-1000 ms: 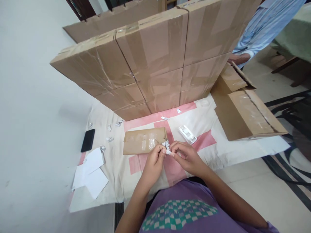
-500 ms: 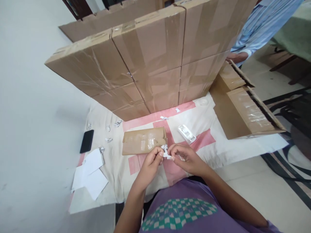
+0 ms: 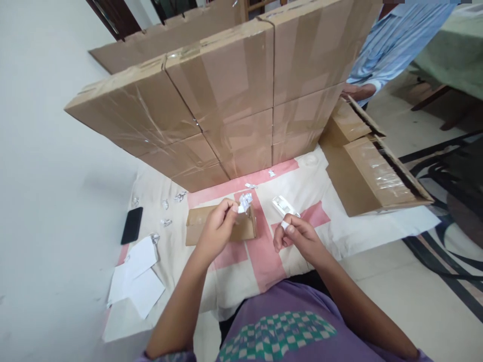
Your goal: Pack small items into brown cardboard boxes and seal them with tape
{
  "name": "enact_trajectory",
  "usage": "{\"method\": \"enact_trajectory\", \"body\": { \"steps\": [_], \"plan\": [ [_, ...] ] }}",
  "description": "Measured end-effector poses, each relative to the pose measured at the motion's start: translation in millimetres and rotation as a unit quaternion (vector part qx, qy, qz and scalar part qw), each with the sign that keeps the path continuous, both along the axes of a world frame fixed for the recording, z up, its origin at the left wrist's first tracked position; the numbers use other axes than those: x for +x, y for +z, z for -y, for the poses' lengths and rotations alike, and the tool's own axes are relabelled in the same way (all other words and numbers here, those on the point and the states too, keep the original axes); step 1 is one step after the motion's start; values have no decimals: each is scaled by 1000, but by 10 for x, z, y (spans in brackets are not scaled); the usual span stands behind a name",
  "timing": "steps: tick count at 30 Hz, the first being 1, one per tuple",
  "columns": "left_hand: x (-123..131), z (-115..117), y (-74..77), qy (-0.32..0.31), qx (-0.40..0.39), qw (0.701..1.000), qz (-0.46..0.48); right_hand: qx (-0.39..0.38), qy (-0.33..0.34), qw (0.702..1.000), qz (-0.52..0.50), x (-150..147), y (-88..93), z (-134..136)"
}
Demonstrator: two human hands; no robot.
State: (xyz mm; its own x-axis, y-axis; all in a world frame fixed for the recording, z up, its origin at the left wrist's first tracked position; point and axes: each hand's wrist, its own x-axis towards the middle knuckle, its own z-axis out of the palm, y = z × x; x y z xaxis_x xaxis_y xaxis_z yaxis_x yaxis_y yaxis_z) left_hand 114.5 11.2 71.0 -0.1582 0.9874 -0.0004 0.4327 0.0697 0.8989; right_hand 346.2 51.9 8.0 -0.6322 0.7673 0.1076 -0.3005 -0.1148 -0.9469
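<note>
Evidently, left hand [image 3: 219, 224] pinches crumpled white paper piece [image 3: 245, 201] by one end, likely keeping bunched part uncovered, above oblong brown cardboard box [image 3: 244, 230]. Right hand [image 3: 299, 235], apart, clamps tiny white scrap [image 3: 284, 224] between thumb and forefinger, near white oblong object [image 3: 282, 204], perhaps within easy reach.

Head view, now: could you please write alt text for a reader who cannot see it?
A person's left hand holds a crumpled white scrap by a small cardboard box, while the right hand pinches a small white piece. A tall taped cardboard panel stands at the far side of the pink-and-white cloth.
</note>
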Motion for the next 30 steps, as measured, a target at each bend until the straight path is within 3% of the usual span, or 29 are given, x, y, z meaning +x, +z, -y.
{"method": "enact_trajectory", "body": {
  "steps": [3, 5, 9, 13, 18, 26, 30],
  "plan": [
    [-23, -506, 118, -48, 23, 988, -147, 6, -21, 1000, 8, 66, -53, 10],
    [-31, -905, 111, -80, 31, 959, -270, -16, -38, 999, 6, 113, -93, 26],
    [14, -1646, -80, -108, -2, 923, -370, -49, -74, 996, -9, 228, -173, 59],
    [141, -2072, -346, -139, -40, 919, -367, -59, -117, 991, 18, 373, -262, 66],
    [234, -2132, -531, -160, -56, 928, -333, -54, -145, 985, 80, 527, -337, 56],
    [34, -2047, -507, -101, 11, 942, -320, -81, -127, 981, 124, 539, -469, 54],
    [-57, -2075, -503, -77, 21, 944, -321, -56, -137, 982, 113, 467, -511, 60]
  ]
}}
